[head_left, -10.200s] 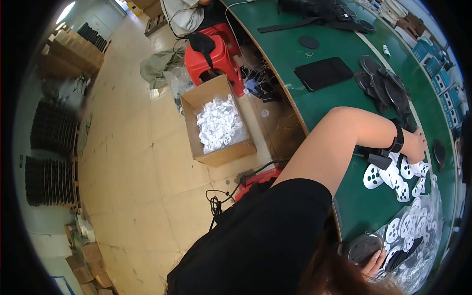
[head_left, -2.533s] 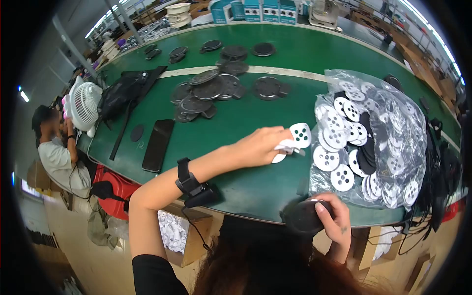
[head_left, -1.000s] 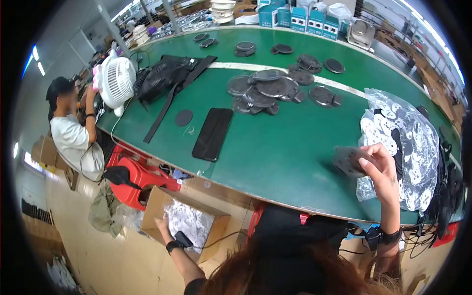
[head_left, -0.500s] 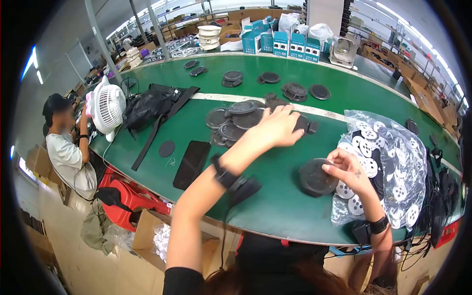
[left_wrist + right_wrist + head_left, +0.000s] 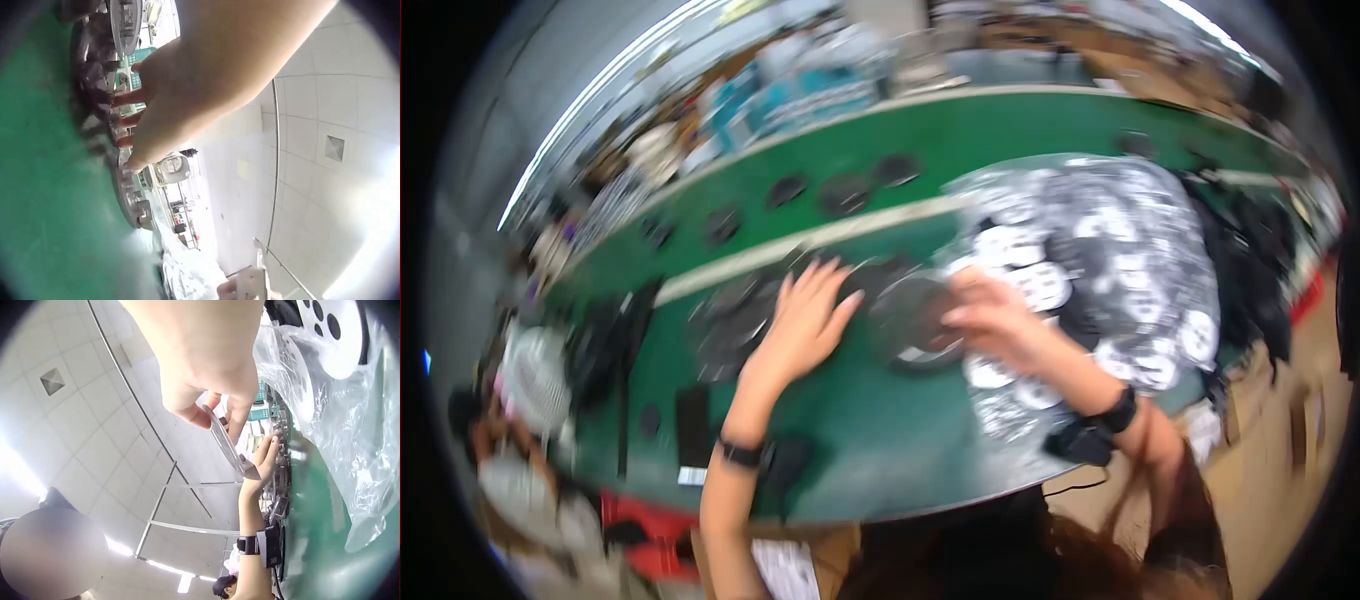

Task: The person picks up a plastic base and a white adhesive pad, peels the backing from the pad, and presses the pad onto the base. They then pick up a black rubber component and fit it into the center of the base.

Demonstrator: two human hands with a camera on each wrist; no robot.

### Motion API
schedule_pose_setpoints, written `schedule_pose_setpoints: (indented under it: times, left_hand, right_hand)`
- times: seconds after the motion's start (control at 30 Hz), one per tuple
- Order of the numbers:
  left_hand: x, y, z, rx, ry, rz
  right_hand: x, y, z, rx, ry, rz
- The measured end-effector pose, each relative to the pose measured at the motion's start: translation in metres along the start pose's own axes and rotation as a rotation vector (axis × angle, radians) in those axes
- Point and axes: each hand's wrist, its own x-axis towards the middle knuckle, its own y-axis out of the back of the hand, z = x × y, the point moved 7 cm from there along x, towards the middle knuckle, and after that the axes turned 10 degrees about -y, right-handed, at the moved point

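My right hand (image 5: pixel 1000 315) pinches a dark round disc (image 5: pixel 915 318) by its edge, thumb on one side and fingers on the other. In the right wrist view the disc (image 5: pixel 224 440) appears edge-on and thin. My left hand (image 5: pixel 805 325) reaches over the pile of dark round discs (image 5: pixel 730 325) with its fingers spread. The left wrist view has those fingertips right at the discs (image 5: pixel 128 194) on the green table. Just right of the held disc lies a clear plastic bag (image 5: pixel 1145 255) of white round pieces with dark holes (image 5: pixel 1040 287).
More dark discs (image 5: pixel 843 193) stand in a row beyond the white line of the green table (image 5: pixel 850 465). A black phone (image 5: pixel 693 425) and a black bag (image 5: pixel 605 345) lie at the left. A seated person (image 5: pixel 530 490) is beside a white fan (image 5: pixel 537 375).
My left hand held white pieces, then dipped into the floor carton, and is now back over the discs. The right hand keeps its disc, now nearer the pile. The head view has turned.
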Motion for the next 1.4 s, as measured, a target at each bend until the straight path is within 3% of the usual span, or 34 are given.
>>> schedule_pose_setpoints:
  times: [0.03,0.07,0.1,0.13,0.17,0.23,0.3,0.33,0.37,0.43,0.5,0.57,0.63,0.7,0.73,0.9,0.97,1.13,1.2,1.3,1.4]
  left_hand:
    - [0.000,0.014,0.020,-0.278,-0.030,0.081]
    - [0.000,0.010,0.025,-0.640,0.049,0.140]
    - [-0.007,0.010,0.038,-0.789,0.137,0.212]
    - [-0.018,-0.003,0.032,-0.747,0.160,0.195]
    - [-0.024,-0.013,0.034,-0.721,0.179,0.053]
    - [-0.033,-0.026,0.049,-1.205,0.349,0.239]
    - [-0.035,-0.031,0.047,-1.287,0.315,0.238]
    - [-0.039,-0.033,0.045,-1.339,0.318,0.241]
    - [-0.042,-0.034,0.044,-1.339,0.315,0.243]
    - [-0.051,-0.044,0.036,-1.433,0.508,0.289]
    - [-0.048,-0.045,0.037,-1.486,0.484,0.263]
    - [-0.042,-0.038,0.048,-1.764,0.435,0.366]
    - [-0.044,-0.038,0.049,-1.802,0.405,0.344]
    - [-0.045,-0.038,0.047,-1.522,0.379,0.185]
    - [-0.043,-0.032,0.049,-1.434,0.370,0.180]
    - [-0.045,-0.037,0.045,-1.425,0.396,0.236]
    - [-0.051,-0.043,0.036,-1.338,0.463,0.204]
    - [-0.048,-0.040,0.043,-1.516,0.403,0.198]
    - [-0.039,-0.044,0.046,-1.576,0.307,0.341]
    - [-0.039,-0.044,0.045,-1.516,0.305,0.175]
    - [-0.042,-0.046,0.042,-1.559,0.318,0.149]
  right_hand:
    - [0.003,0.003,0.002,-0.038,-0.003,0.004]
    - [0.005,0.006,0.003,-0.020,0.068,0.031]
    - [0.004,-0.001,0.000,0.038,0.086,-0.044]
    - [-0.001,-0.007,-0.003,0.128,0.102,-0.063]
    - [0.000,-0.009,-0.002,0.151,0.118,-0.109]
    - [-0.002,-0.009,0.000,0.093,0.145,-0.115]
    - [-0.001,-0.009,0.001,-0.087,0.146,-0.020]
    - [-0.001,-0.013,-0.007,-0.225,0.289,-0.013]
    - [0.000,-0.011,-0.008,-0.228,0.290,-0.014]
    - [-0.002,-0.010,-0.003,-0.335,0.162,0.010]
    - [-0.008,-0.016,-0.008,-0.321,0.137,0.031]
    - [-0.010,-0.016,-0.005,-0.455,0.039,0.046]
    - [-0.010,-0.016,-0.005,-0.469,0.076,0.059]
    - [-0.014,-0.021,-0.009,-0.556,0.018,0.094]
    - [-0.011,-0.023,-0.012,-0.601,0.151,0.102]
    - [-0.013,-0.020,-0.012,-0.621,0.107,0.135]
    - [-0.015,-0.021,-0.009,-0.480,-0.016,0.061]
    - [-0.017,-0.019,-0.011,-0.400,-0.070,0.154]
    - [-0.012,-0.008,-0.004,-0.307,-0.081,0.163]
    - [-0.016,-0.002,-0.014,-0.362,-0.125,0.303]
    - [-0.015,-0.006,-0.015,-0.373,-0.092,0.269]
